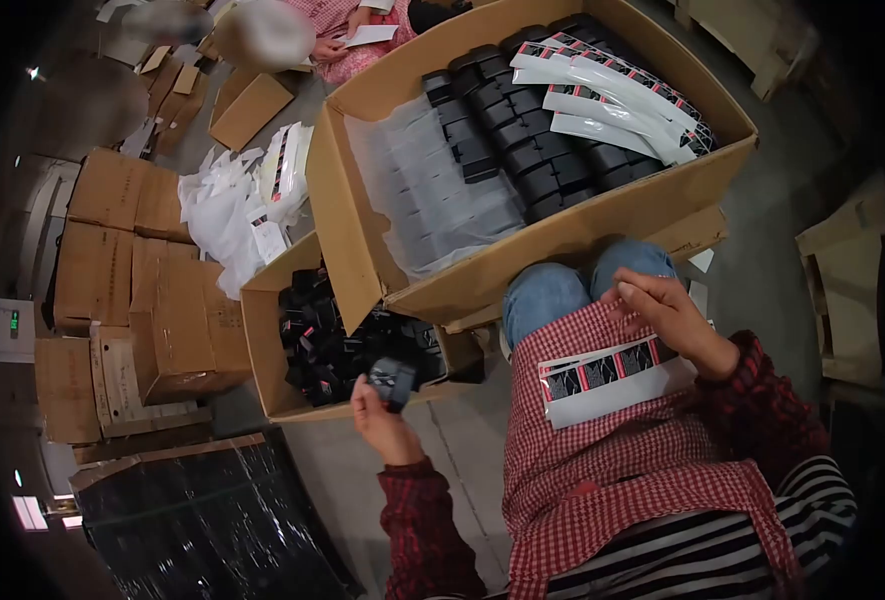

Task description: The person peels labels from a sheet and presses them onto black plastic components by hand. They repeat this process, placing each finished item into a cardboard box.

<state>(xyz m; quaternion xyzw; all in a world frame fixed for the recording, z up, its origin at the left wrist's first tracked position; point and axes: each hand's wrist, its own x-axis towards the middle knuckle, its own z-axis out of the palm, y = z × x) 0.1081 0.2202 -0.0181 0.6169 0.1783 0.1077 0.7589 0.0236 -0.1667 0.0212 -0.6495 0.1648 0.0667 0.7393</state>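
My left hand [386, 428] grips a small black plastic piece with a printed label [392, 380] on its face, held over the near edge of a lower carton [260, 350]. Many loose black pieces [312, 335] lie jumbled in that carton. Over my lap is my right hand [674, 318], its fingers curled and thumb drawn in; whatever may be between the fingertips is too small to make out. Just below it, sheets of black-and-red labels [612, 385] on white backing rest on my red checked apron [552, 470].
A large open carton [582, 225] before my knees holds rows of black pieces [537, 140], a translucent liner [432, 200] and fanned label strips [622, 100]. Stacked cartons [102, 240] and a black wrapped load [212, 510] stand left. Another person's hand [330, 48] holds white paper.
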